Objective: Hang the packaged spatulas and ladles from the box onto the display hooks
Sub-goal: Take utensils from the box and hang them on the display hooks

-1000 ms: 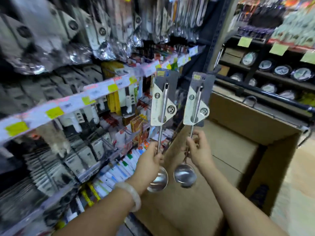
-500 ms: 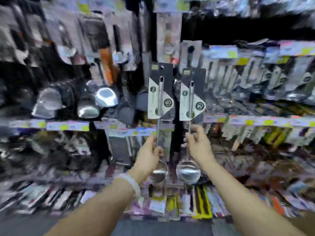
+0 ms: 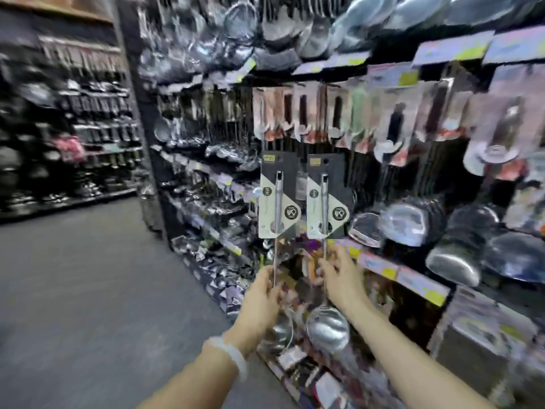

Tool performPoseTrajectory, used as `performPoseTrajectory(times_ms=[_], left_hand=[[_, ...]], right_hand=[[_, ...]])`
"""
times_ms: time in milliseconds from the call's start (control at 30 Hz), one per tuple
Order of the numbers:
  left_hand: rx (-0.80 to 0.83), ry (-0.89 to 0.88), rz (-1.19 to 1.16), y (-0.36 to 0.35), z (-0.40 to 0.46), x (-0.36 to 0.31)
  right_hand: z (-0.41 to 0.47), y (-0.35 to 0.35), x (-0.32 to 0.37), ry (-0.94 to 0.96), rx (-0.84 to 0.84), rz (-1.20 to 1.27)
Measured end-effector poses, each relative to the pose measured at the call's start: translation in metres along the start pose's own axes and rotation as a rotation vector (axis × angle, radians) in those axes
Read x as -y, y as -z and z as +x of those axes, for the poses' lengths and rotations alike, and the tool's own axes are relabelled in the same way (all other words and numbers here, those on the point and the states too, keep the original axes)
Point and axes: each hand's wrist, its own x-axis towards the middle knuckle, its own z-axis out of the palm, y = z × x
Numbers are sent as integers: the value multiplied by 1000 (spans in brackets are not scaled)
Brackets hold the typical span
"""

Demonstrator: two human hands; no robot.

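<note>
Motion blur covers the display shelves; the hanging stock and the price labels cannot be read. The left hand hides part of the left ladle bowl. Print on both card backings is too small to read. Both forearms are cut off by the lower edge.

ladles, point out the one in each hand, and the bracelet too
left ladle (image 3: 275, 199), head view, on the handle against its backing card
right ladle (image 3: 327, 326), head view, on the bowl below the hand
bracelet (image 3: 236, 357), head view, on the pale band round the left wrist
</note>
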Motion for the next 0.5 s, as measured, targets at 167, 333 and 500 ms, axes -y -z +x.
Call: performPoseTrajectory(times_ms=[167,333,500], left_hand=[[-166,52,5,86,95,24],[-346,77,-34,153,169,60],[-409,198,-97,209,220,121]], right_hand=[[103,-101,47,102,146,36],[181,-194,80,165,268,63],[225,-293,86,150,376,12]])
